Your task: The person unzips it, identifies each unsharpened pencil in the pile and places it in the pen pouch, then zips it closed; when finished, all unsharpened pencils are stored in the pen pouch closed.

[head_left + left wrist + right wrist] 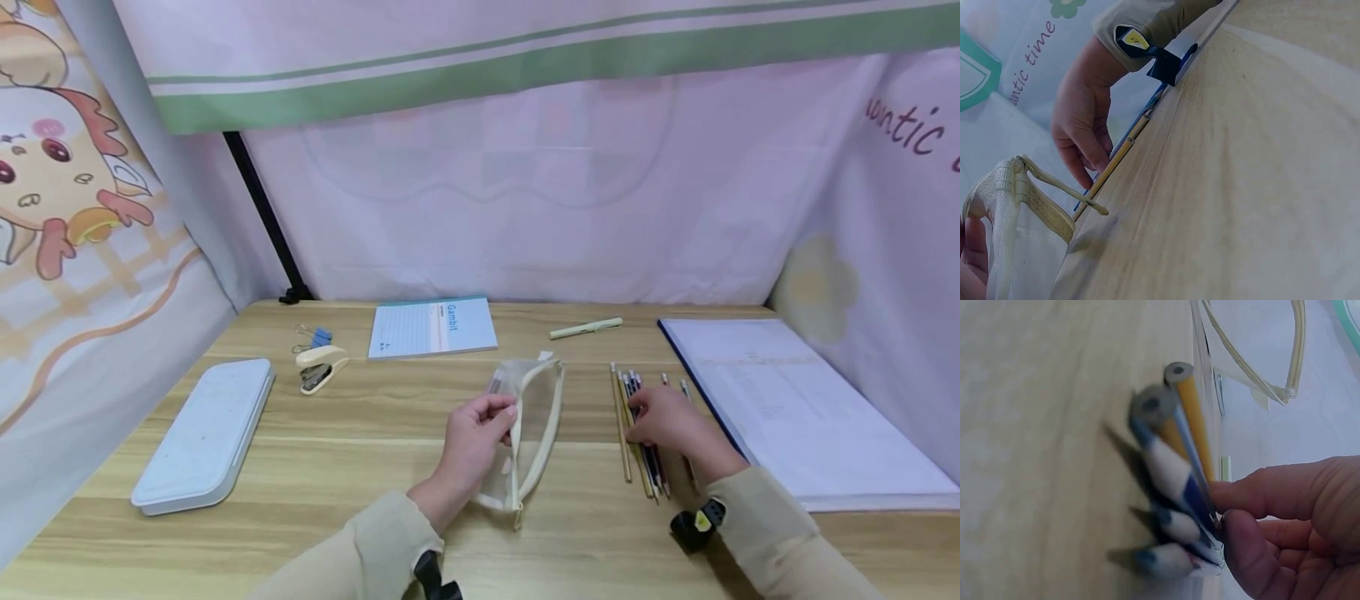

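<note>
My left hand (472, 437) pinches one side of the mouth of a see-through mesh pencil pouch (501, 485) with cream zipper edging. The pouch's zipper gapes, and a zipper pull hangs at its near end. To the right, my right hand (673, 423) is over a loose row of several pencils (624, 450) on the table. Close up in the right wrist view, thumb and forefinger pinch among the pencils (1169, 469), some sharpened and some with flat ends. From the left wrist view, the right hand (1085, 119) bends down over them, beyond the pouch (1038, 250).
A white pencil case (206, 433) lies at the left, with a cream stapler (321, 367) and blue binder clips (321, 337) beyond it. Farther back are a notebook (431, 327) and a pale green pen (585, 328). Papers on a dark-edged board (795, 408) cover the right side.
</note>
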`<act>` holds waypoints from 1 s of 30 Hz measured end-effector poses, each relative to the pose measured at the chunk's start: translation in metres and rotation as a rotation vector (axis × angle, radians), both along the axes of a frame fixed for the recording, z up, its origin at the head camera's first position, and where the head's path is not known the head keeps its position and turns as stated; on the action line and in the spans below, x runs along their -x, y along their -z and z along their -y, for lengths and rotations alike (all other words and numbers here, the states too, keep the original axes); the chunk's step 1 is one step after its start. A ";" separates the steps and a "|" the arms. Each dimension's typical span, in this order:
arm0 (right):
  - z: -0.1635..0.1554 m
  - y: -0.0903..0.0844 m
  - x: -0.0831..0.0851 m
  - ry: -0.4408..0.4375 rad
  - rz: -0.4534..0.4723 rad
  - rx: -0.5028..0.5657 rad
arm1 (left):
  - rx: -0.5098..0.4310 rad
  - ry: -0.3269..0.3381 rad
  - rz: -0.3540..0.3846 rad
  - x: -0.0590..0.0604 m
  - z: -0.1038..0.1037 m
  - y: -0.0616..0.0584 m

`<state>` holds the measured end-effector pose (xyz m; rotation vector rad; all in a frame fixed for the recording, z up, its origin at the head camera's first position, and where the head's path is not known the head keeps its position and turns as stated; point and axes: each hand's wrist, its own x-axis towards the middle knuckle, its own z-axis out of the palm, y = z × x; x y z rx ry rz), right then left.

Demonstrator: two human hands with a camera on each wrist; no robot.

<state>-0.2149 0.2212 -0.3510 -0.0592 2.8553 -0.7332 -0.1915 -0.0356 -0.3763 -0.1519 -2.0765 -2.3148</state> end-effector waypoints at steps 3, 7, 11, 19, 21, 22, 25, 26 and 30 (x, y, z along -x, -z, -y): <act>0.001 0.000 0.002 0.013 -0.011 -0.032 | -0.008 0.001 -0.005 0.000 0.000 0.001; 0.001 -0.001 0.002 0.022 -0.027 -0.047 | -0.019 0.009 -0.078 -0.001 0.001 0.002; -0.001 -0.003 0.001 -0.009 -0.051 -0.090 | -0.027 0.011 -0.099 0.000 0.001 0.003; -0.005 -0.009 -0.001 -0.057 -0.055 -0.177 | -0.019 0.000 -0.001 0.001 0.000 0.001; -0.006 -0.008 -0.002 -0.058 -0.054 -0.174 | -0.020 0.001 0.007 0.000 0.000 0.000; -0.006 -0.008 -0.002 -0.059 -0.057 -0.172 | -0.020 0.003 0.007 0.000 0.000 -0.001; -0.006 -0.006 -0.002 -0.056 -0.051 -0.172 | -0.023 0.004 0.006 -0.001 0.000 -0.001; -0.005 -0.006 -0.001 -0.054 -0.046 -0.175 | -0.022 0.004 0.001 -0.001 0.000 -0.001; -0.005 -0.005 -0.001 -0.058 -0.025 -0.193 | -0.021 0.001 -0.005 0.000 -0.001 0.000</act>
